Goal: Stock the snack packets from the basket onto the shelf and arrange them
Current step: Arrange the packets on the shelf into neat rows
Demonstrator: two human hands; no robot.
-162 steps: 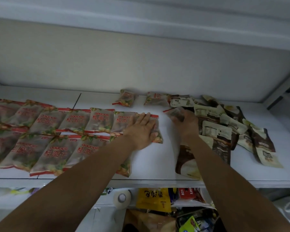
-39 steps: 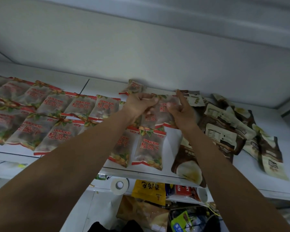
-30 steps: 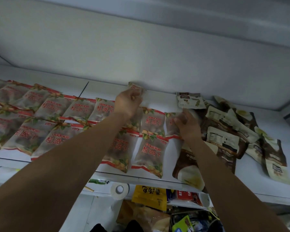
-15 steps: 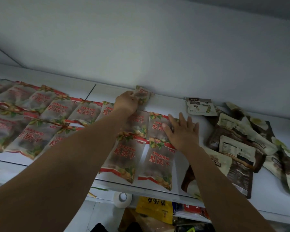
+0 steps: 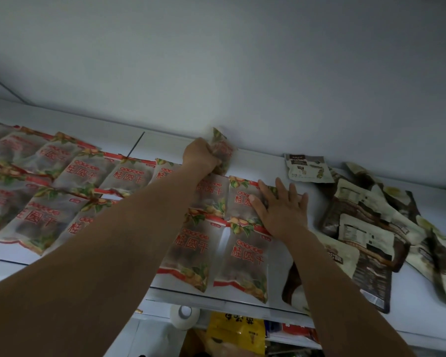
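rear packet raised since, left grip clamped on it; right grip spread flat on packet row.

Shelf: white, thin dark seam. Wall: plain pale grey. Packets: frosted clear w/ brown contents showing thru, red characters, red edge bands, green leaf + yellow-orange fruit print at ends. Back packet: same print. Pouches: dk brown & cream, black text panels. Pale pouch: cream, dk top band. Bag: yellow w/ black characters. Tape roll: white. Pack: red.
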